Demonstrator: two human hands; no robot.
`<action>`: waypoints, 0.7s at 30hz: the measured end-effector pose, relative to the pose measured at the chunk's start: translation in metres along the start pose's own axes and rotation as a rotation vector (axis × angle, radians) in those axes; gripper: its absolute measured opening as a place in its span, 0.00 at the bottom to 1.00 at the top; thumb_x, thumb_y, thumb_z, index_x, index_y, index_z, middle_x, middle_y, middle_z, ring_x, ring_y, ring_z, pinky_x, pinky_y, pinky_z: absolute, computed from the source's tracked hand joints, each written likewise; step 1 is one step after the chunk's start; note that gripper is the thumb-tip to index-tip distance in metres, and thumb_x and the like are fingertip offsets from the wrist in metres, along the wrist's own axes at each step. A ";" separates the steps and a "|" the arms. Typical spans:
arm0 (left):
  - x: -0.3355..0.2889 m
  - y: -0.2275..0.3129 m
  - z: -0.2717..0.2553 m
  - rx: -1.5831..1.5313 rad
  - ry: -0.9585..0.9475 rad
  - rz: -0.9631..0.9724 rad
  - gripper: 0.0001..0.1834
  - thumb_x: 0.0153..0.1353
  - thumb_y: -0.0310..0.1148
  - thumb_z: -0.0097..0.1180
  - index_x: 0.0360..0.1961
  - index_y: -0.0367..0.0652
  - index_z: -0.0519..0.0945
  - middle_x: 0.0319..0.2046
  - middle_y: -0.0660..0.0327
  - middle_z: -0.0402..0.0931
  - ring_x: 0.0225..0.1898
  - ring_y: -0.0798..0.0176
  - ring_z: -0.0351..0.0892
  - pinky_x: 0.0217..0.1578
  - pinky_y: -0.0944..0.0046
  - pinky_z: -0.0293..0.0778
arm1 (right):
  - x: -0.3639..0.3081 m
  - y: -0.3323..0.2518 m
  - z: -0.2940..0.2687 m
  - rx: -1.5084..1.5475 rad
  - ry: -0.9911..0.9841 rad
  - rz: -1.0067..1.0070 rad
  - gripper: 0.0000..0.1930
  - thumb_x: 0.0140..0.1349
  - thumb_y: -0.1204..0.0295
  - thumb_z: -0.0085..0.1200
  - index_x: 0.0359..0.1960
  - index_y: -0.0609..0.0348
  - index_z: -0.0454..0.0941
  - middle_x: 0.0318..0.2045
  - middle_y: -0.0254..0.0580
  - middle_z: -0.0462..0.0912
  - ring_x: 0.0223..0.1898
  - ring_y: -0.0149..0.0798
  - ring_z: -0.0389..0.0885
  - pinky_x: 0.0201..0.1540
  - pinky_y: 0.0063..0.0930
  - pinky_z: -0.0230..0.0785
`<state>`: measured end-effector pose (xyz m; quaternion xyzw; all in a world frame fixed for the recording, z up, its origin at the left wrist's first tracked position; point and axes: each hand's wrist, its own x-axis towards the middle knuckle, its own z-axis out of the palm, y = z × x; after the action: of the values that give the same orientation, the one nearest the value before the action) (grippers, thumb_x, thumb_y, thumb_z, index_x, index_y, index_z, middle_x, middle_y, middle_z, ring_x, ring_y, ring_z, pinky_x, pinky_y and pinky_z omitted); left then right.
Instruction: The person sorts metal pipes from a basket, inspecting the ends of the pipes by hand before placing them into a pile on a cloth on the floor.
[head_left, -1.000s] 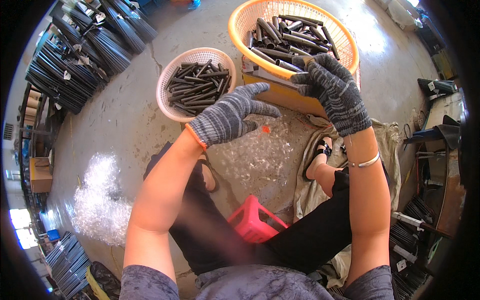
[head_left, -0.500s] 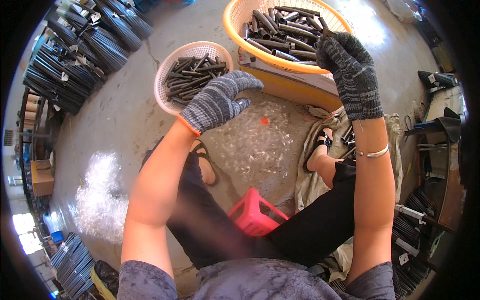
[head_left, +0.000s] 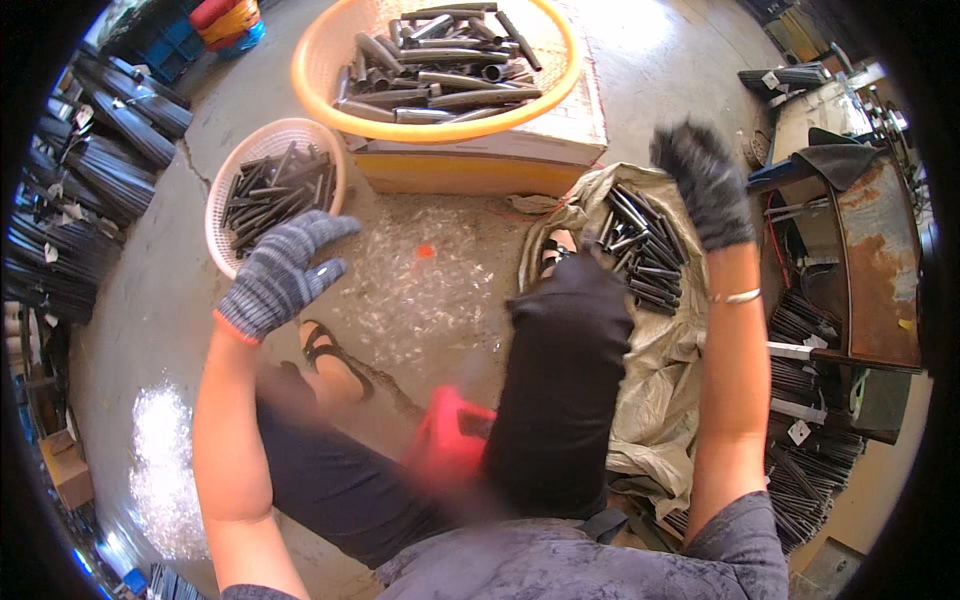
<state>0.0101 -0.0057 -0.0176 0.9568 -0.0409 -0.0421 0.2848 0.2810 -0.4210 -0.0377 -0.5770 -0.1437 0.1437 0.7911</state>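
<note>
Hands apart, dark tubes on sack between

Left glove, 9 o'clock: matt, rough knitted cloth
Right glove, 2 o'clock: cloth, texture blurred
Tubes, 12 o'clock: smooth, glossy, metal-looking
Large basket, 12 o'clock: smooth plastic
Sack, 4 o'clock: crumpled cloth, faint sheen
Stool, 6 o'clock: plastic, blurred
Film, 8 o'clock: crinkled, glossy plastic
Panel, 3 o'clock: rough, rusty-looking metal

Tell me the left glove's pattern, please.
The left glove has dark and light grey stripes; see head view.
</note>
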 end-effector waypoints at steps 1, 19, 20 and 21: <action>0.002 0.001 0.003 -0.008 -0.005 0.017 0.26 0.50 0.25 0.62 0.53 0.41 0.77 0.49 0.50 0.78 0.53 0.49 0.75 0.57 0.56 0.68 | -0.015 0.035 -0.050 0.067 0.141 0.053 0.10 0.58 0.78 0.61 0.42 0.59 0.78 0.39 0.44 0.83 0.43 0.40 0.83 0.48 0.33 0.80; -0.001 0.005 0.002 -0.009 -0.178 -0.216 0.25 0.55 0.29 0.63 0.56 0.42 0.77 0.53 0.55 0.77 0.56 0.53 0.74 0.59 0.58 0.66 | -0.185 0.290 -0.179 -1.416 -0.049 0.328 0.10 0.52 0.65 0.61 0.30 0.58 0.80 0.33 0.52 0.79 0.41 0.55 0.77 0.44 0.41 0.69; 0.002 0.005 0.003 -0.017 -0.188 -0.230 0.25 0.55 0.29 0.63 0.56 0.42 0.77 0.53 0.55 0.77 0.56 0.54 0.74 0.59 0.58 0.66 | -0.172 0.289 -0.174 -1.341 -0.075 0.284 0.10 0.52 0.65 0.61 0.30 0.58 0.80 0.33 0.52 0.79 0.41 0.55 0.77 0.44 0.41 0.69; 0.005 0.002 0.005 0.004 -0.203 -0.225 0.25 0.54 0.29 0.63 0.56 0.42 0.77 0.53 0.55 0.77 0.56 0.54 0.74 0.59 0.58 0.66 | -0.160 0.290 -0.172 -1.269 -0.095 0.242 0.10 0.53 0.65 0.61 0.29 0.59 0.80 0.33 0.52 0.79 0.40 0.55 0.77 0.44 0.42 0.69</action>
<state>0.0141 -0.0104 -0.0207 0.9467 0.0381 -0.1703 0.2706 0.1845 -0.5488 -0.3746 -0.9375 -0.1693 0.1444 0.2674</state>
